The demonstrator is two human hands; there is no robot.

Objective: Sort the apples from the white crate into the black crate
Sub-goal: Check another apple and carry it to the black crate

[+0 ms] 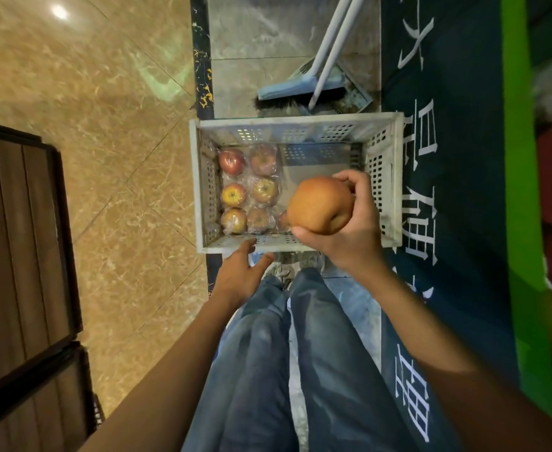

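While the right hand (349, 220) closes around a round reddish-orange apple (320, 205) above the white perforated plastic crate (384, 177), the fruit is probably firm, smooth and easily bruised, so cupping it around its sides seems best; the left hand (240, 275) is open, holding nothing.

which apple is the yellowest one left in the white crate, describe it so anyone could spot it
Find the white crate on the floor. Its apples sit in two columns at its left side. The yellow apple is the middle one of the outer column; its neighbours are redder.
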